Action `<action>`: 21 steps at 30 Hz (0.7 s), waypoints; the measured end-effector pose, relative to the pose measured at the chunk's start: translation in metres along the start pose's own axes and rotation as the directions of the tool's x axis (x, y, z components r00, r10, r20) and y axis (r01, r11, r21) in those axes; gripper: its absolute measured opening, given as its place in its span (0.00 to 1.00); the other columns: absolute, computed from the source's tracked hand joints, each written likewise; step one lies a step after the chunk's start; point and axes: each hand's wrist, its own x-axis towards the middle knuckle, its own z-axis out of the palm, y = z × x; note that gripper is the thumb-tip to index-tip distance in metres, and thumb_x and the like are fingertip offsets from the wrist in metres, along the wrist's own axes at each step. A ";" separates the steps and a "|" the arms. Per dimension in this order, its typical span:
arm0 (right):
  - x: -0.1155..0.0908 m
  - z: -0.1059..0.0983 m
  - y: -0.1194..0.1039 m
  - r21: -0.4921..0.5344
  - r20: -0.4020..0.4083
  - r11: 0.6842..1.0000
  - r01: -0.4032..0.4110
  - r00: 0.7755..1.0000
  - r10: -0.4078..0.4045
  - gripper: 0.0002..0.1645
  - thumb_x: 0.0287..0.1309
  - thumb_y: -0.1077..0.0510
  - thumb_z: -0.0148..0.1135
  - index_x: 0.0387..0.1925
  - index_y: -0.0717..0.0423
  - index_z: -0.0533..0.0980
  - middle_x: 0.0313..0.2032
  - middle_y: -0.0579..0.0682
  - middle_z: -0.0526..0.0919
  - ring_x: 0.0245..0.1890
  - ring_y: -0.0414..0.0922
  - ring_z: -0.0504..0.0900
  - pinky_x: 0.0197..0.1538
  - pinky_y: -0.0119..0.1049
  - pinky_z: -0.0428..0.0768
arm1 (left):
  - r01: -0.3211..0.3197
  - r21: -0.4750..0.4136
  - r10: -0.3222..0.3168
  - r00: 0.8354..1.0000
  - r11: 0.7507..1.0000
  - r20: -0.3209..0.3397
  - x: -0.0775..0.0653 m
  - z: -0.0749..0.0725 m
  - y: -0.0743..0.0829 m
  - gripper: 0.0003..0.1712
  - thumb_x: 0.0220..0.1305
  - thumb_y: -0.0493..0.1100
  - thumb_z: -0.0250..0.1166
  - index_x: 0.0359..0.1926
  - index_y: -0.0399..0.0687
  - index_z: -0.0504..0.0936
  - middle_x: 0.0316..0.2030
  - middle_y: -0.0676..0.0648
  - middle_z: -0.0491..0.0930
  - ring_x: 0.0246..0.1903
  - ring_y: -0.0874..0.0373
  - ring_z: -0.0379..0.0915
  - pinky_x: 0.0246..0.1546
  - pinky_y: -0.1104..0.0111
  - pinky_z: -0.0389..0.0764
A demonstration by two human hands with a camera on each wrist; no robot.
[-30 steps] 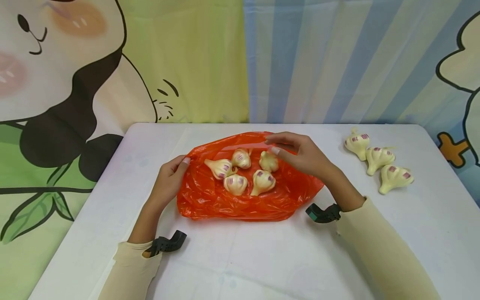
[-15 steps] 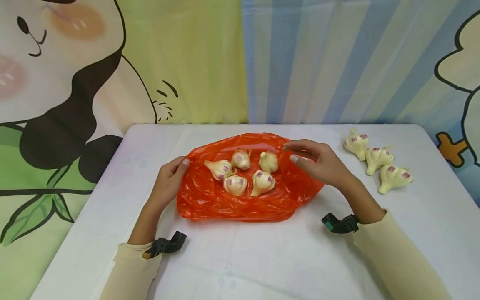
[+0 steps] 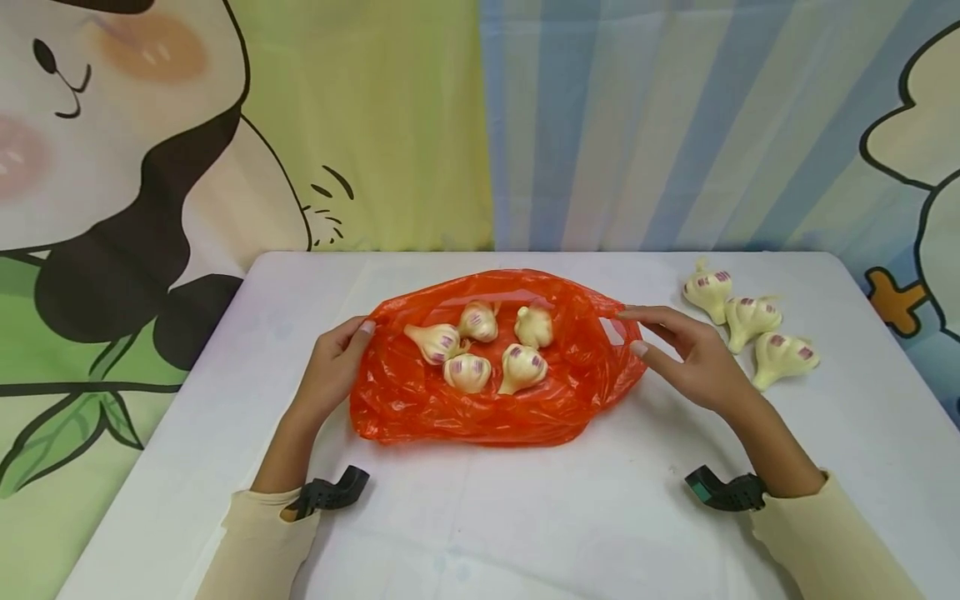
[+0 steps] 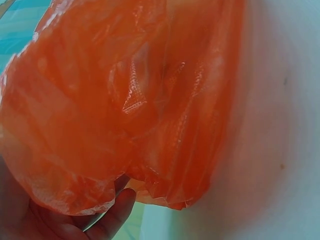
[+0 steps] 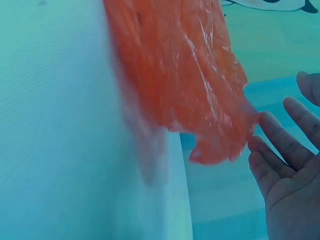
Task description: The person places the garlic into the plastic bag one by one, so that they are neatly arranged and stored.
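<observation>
A red plastic bag (image 3: 465,423) lies mouth up on the table, with several garlic bulbs (image 3: 523,367) grouped in its opening. My left hand (image 3: 330,367) pinches the bag's left edge between thumb and fingers. In the left wrist view, the hanging film of the bag (image 4: 90,115) covers part of that hand (image 4: 65,222). Beside the bag's right edge is my right hand (image 3: 697,360), its fingers loosely extended. The right wrist view has its palm turned up and spread fingers (image 5: 285,142), fingertips right at the bag's torn-looking handle end (image 5: 220,135).
Three more garlic bulbs (image 3: 752,320) lie in a slanting row on the white table (image 3: 465,517), just behind and right of my right hand. Behind the table's far edge hangs a printed curtain (image 3: 615,125). A black wrist camera (image 3: 726,490) sits on each forearm.
My right hand has moved rightward from above the garlic bulbs to the bag's right edge, holding nothing. The bag's right handle hole now shows. The left hand keeps its pinch.
</observation>
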 end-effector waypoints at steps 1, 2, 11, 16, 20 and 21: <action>-0.003 -0.001 0.001 -0.010 -0.010 1.000 -0.010 1.000 0.010 0.26 0.56 0.75 0.62 0.57 0.61 0.75 0.55 0.56 0.78 0.59 0.39 0.73 0.57 0.26 0.70 | 0.001 0.002 -0.001 1.000 1.000 0.001 0.000 0.000 0.000 0.29 0.75 0.58 0.47 0.62 0.42 0.75 0.53 0.42 0.78 0.48 0.51 0.73 0.46 0.75 0.76; -0.006 -0.003 0.001 -0.016 -0.021 1.000 -0.018 1.000 0.018 0.27 0.56 0.75 0.63 0.57 0.61 0.75 0.55 0.56 0.78 0.59 0.39 0.73 0.57 0.26 0.70 | 0.002 0.004 -0.002 1.000 1.000 0.001 0.000 0.000 0.000 0.29 0.75 0.58 0.47 0.62 0.42 0.75 0.53 0.42 0.78 0.48 0.51 0.73 0.46 0.75 0.76; -0.024 -0.021 0.005 -0.065 -0.078 0.995 -0.082 0.994 0.076 0.26 0.56 0.75 0.62 0.57 0.62 0.75 0.54 0.56 0.78 0.59 0.39 0.73 0.57 0.25 0.69 | -0.023 -0.002 0.023 1.000 1.000 -0.012 0.001 0.001 -0.001 0.29 0.75 0.58 0.47 0.61 0.42 0.76 0.52 0.43 0.79 0.46 0.51 0.73 0.44 0.74 0.78; -0.029 -0.032 0.006 -0.122 -0.114 0.989 -0.089 0.991 0.075 0.29 0.54 0.76 0.63 0.58 0.62 0.75 0.54 0.54 0.78 0.60 0.38 0.72 0.56 0.23 0.69 | -0.024 0.001 0.024 1.000 1.000 -0.014 0.002 0.000 -0.001 0.30 0.75 0.59 0.47 0.61 0.42 0.76 0.52 0.44 0.79 0.46 0.51 0.74 0.44 0.74 0.78; -0.034 -0.040 0.007 -0.159 -0.160 0.981 -0.115 0.983 0.089 0.30 0.53 0.77 0.64 0.59 0.62 0.74 0.55 0.50 0.78 0.60 0.35 0.71 0.54 0.20 0.69 | -0.009 -0.003 0.009 1.000 1.000 -0.007 0.000 0.000 -0.001 0.30 0.75 0.59 0.47 0.61 0.42 0.75 0.52 0.44 0.78 0.46 0.51 0.74 0.44 0.73 0.78; -0.036 -0.043 0.007 -0.169 -0.176 0.978 -0.126 0.980 0.096 0.30 0.53 0.77 0.64 0.59 0.62 0.74 0.55 0.50 0.78 0.60 0.35 0.71 0.54 0.20 0.69 | -0.008 -0.004 0.008 1.000 1.000 -0.005 0.000 0.000 -0.001 0.30 0.75 0.59 0.47 0.62 0.42 0.75 0.52 0.44 0.78 0.47 0.51 0.74 0.45 0.73 0.78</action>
